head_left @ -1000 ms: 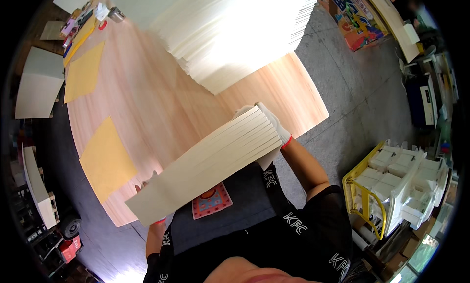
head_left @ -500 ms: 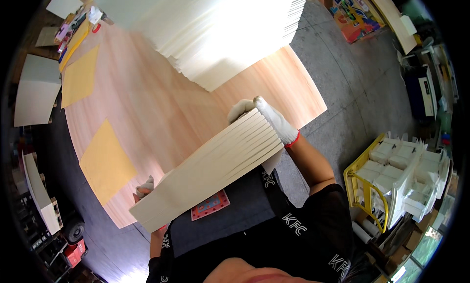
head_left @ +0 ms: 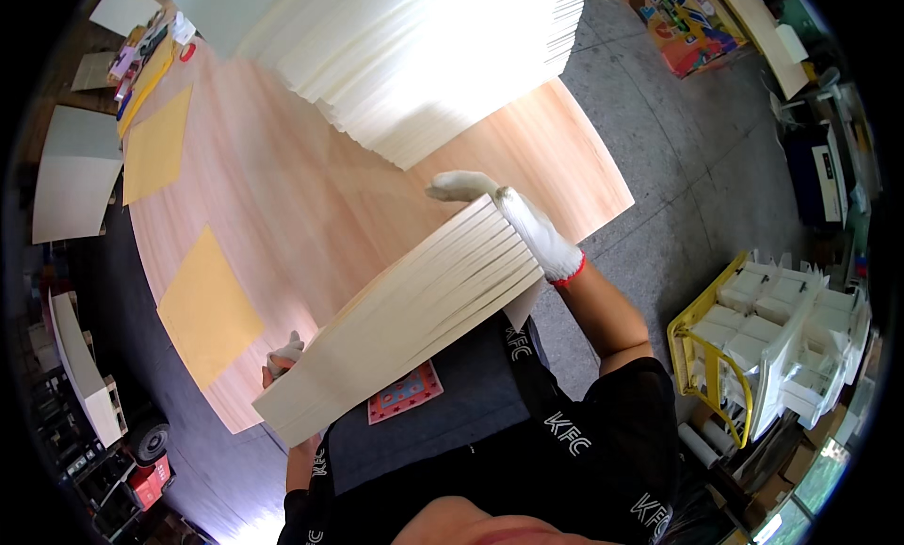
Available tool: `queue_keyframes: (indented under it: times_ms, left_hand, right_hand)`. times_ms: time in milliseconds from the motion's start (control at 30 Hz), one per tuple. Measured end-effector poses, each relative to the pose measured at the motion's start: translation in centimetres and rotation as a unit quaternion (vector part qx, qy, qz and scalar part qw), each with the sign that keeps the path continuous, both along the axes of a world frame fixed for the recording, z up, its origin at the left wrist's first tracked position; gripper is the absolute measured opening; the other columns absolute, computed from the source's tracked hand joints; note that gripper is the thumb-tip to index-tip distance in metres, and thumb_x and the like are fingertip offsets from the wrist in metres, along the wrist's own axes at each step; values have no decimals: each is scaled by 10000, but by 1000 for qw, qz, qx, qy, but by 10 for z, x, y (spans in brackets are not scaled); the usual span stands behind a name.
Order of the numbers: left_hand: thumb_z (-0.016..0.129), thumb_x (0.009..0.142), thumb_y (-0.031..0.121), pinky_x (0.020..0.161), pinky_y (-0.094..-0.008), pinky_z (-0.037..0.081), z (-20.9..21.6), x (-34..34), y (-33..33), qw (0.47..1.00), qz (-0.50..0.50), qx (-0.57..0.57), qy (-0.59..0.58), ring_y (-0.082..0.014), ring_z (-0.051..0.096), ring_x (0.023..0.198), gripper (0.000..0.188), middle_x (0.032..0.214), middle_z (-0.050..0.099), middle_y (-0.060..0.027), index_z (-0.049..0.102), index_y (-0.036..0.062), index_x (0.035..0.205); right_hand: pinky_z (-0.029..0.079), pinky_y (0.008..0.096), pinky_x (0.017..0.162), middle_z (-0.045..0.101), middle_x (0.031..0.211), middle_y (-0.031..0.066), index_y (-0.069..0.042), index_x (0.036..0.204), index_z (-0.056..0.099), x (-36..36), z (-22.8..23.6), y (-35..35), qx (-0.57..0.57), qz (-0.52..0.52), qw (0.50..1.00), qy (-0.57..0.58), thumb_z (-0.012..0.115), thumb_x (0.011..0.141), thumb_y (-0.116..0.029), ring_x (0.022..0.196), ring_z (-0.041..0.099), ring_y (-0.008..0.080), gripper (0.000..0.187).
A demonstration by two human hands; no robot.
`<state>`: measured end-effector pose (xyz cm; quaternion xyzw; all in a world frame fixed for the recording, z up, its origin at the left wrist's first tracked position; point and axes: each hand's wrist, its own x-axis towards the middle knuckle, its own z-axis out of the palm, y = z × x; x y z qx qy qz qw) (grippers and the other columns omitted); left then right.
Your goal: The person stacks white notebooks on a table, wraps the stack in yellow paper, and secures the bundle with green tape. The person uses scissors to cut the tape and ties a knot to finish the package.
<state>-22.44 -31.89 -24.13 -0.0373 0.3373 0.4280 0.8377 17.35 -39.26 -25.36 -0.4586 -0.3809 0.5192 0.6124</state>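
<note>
A thick stack of cream sheets point(head_left: 395, 324) slants in front of my body, its edges facing up and its right end split into several layers. My right hand point(head_left: 537, 229), in a white knitted glove with a red cuff, is at that right end. Its thumb lies against the end, while the other fingers reach out nearly straight past the far corner. My left hand point(head_left: 284, 355), gloved with bare fingers showing, clasps the lower left end; most of it is hidden behind the sheets. Beyond, a large pile of white sheets point(head_left: 443, 65) stands on the wood-grained table point(head_left: 273, 187).
Two yellow sheets point(head_left: 209, 309) lie along the table's left side. Small items and a red tape roll point(head_left: 187, 52) sit at the far left corner. On the grey floor at right stands a yellow-framed cart point(head_left: 711, 375) with white pieces. A colourful carton point(head_left: 683, 22) is at back right.
The fingers of my right hand have straightened and stretched outward from the far corner of the stack. The layers at its right end have shifted slightly. My left hand keeps its place.
</note>
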Motion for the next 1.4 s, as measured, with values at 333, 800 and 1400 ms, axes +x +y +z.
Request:
queue_keyframes:
  times_ms: [333,800,1400]
  left_hand:
    - [391,973,500,949,-301,452,-23,-21,2,998,-25,-44,-37,-72,565,1009,509,1083,613,62,484,155,1335]
    - [278,1017,396,1009,-449,416,-9,-12,0,994,-42,18,-102,-225,458,1222,366,1131,551,-91,464,109,887]
    - [232,1034,360,1035,-424,396,-26,-19,0,986,-57,150,47,-209,422,1224,376,1034,568,-96,426,115,825]
  right_hand:
    - [332,418,1062,480,1358,135,-20,1313,488,3,10,3,17,31,999,34,302,919,-661,1250,461,283,775]
    - [265,507,1095,606,1145,191,-5,732,665,10,-8,-57,118,-294,916,-244,289,995,-423,1191,480,344,621]
    - [275,498,1087,602,1173,190,-23,856,698,14,-5,-48,143,-265,907,-294,365,930,-284,1194,475,362,429]
